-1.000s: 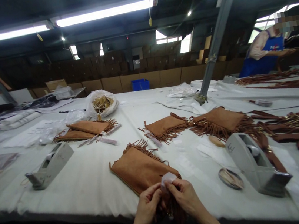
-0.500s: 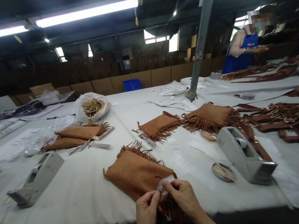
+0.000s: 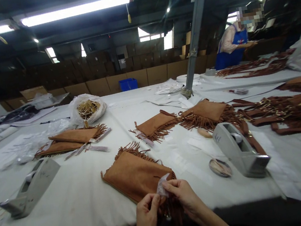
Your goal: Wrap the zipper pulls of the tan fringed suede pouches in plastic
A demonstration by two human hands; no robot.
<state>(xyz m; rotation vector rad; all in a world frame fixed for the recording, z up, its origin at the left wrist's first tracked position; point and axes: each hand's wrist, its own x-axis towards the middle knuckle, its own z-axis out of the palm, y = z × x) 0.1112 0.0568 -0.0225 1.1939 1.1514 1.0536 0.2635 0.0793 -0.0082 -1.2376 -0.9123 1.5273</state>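
Note:
A brown fringed bag (image 3: 135, 172) lies flat at the table's near edge. Over its right corner, both hands pinch a small piece of thin whitish wrapping (image 3: 162, 187). My left hand (image 3: 147, 213) is closed on its lower left side, thumb against fingers. My right hand (image 3: 184, 196) grips the upper right side between thumb and forefinger. Beneath the hands hang brown fringe strands and a small metal fitting, partly hidden by the fingers.
Grey tape dispensers stand left (image 3: 33, 189) and right (image 3: 239, 150), the right one beside a small round dish (image 3: 220, 167). Further back lie more fringed bags (image 3: 203, 110), brown straps (image 3: 270, 110) and a plastic bag of tan pieces (image 3: 89, 109). A metal post (image 3: 195, 34) rises behind; a person (image 3: 232, 46) works at far right.
The view has shifted slightly, so the table's things sit further left. The wrapping between my hands is bunched differently, one end now pointing up. A hand at the left edge has gone from view.

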